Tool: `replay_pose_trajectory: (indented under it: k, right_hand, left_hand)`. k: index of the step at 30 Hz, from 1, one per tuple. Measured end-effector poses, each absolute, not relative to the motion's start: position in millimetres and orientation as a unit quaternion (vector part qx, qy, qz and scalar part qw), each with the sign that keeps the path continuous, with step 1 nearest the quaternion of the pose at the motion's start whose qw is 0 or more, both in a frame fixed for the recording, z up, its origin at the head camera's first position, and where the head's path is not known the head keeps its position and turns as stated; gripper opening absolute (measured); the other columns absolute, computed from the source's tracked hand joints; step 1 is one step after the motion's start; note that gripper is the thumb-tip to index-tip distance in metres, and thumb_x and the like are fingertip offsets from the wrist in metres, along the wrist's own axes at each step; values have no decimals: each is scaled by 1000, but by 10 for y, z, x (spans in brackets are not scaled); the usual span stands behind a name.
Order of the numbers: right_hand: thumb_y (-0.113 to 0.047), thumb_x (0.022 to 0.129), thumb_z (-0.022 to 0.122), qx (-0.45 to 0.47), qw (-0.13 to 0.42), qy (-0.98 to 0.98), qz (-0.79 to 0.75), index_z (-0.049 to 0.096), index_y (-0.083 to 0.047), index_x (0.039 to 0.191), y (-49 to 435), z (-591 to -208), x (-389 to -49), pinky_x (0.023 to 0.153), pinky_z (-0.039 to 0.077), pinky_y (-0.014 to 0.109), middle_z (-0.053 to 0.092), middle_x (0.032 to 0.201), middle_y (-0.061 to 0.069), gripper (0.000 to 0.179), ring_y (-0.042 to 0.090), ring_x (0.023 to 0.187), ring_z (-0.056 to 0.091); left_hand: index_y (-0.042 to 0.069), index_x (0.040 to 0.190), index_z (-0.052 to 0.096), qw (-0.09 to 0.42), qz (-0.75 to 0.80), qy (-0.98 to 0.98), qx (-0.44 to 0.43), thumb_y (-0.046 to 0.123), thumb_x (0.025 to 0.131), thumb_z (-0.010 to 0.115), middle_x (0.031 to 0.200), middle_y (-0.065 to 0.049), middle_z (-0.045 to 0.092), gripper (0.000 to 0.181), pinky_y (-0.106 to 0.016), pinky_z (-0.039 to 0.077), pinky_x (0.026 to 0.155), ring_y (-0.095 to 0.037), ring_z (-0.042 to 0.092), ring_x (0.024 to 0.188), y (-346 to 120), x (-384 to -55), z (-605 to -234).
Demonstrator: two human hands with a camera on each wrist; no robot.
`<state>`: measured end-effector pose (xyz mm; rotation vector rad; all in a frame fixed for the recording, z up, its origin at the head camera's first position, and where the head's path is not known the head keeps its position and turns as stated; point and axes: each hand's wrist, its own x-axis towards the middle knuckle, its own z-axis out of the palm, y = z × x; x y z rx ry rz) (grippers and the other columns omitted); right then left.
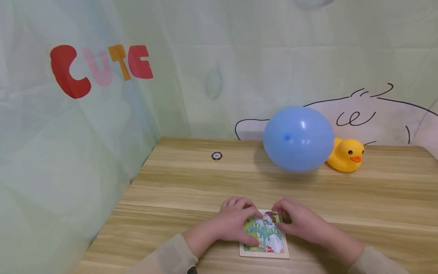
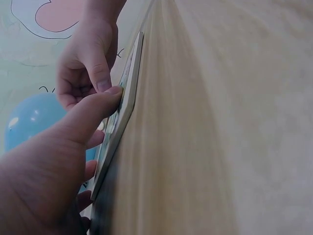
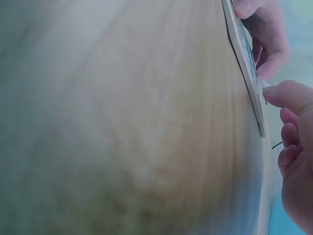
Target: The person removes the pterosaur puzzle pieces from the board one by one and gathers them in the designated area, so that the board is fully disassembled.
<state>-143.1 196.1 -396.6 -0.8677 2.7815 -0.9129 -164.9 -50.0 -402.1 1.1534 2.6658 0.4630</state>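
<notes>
Backdrop [image 1: 191,91]: pale, printed, rising behind the back edge of the table [image 1: 178,182] and along its left edge. The table's front edge lies outside the head view.

Balloon [image 1: 297,139]: blue, near the back edge, right of the left back corner. Duck [image 1: 347,156]: yellow, just beside it along the same edge, partly hidden by it; contact between the two cannot be confirmed.

Puzzle [image 1: 265,233]: dinosaur picture in a pale frame, well forward of the back edge and well apart from the left edge. It is close to square, so I record no clear long axis; its far side runs roughly with the back edge.

My left grip [image 1: 236,222] spans the puzzle from the left-edge side, fingers spread, forefinger and thumb resting on the picture. Nothing is clasped in it.

My right grip [image 1: 301,220] comes from the opposite side, thumb and forefinger bent towards each other at the puzzle's far right corner. The puzzle lies directly leftward of it, and at that corner this grip is the nearer. Whether a piece is pinched there I cannot tell; the fingertips hide it.

Chip [image 1: 217,156]: dark-rimmed, round, near the back edge, towards the left back corner.

Brown patch [image 1: 271,217]: beside my right fingertips; loose piece or printed picture, undetermined.
</notes>
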Motion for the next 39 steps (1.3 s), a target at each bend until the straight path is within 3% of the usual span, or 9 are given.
replay_pose_trajectory:
  k: [8,14,25,33,39]
  right_hand:
    - [-14,79,73,-271,11,917,-293,59,-9,104,1997,-3878,-1438,71,47,26,53,92,-8,29,9,82,49]
    - [-14,79,73,-243,20,922,-301,60,-9,104,2156,-3828,-1459,72,47,26,51,89,-7,28,10,82,48]
    - [-20,83,72,-172,15,925,-339,60,-3,109,2553,-3806,-1505,49,34,23,40,66,-3,34,5,56,37]
    - [-22,82,73,-154,-15,936,-315,60,-4,110,2739,-3790,-1515,46,31,23,38,60,-5,36,4,51,34]
    - [-21,83,72,-140,9,935,-326,58,-5,111,2939,-3818,-1471,44,31,23,38,60,-5,35,5,49,34]
  left_hand:
    - [37,124,54,97,150,904,388,63,70,69,131,6,40,62,-49,23,103,-23,32,122,-493,-1637,-4007]
    - [38,126,53,102,148,904,388,63,71,68,133,6,39,62,-49,22,103,-23,30,124,-499,-1628,-4013]
    - [39,136,45,126,128,891,417,65,68,69,142,5,35,77,-47,23,104,-23,28,128,-583,-1652,-3969]
    - [39,136,45,125,133,891,416,64,68,70,142,6,35,76,-47,23,103,-23,28,128,-601,-1665,-3955]
    - [39,136,44,129,130,891,416,66,68,69,142,6,34,77,-47,23,104,-23,28,128,-588,-1660,-3985]
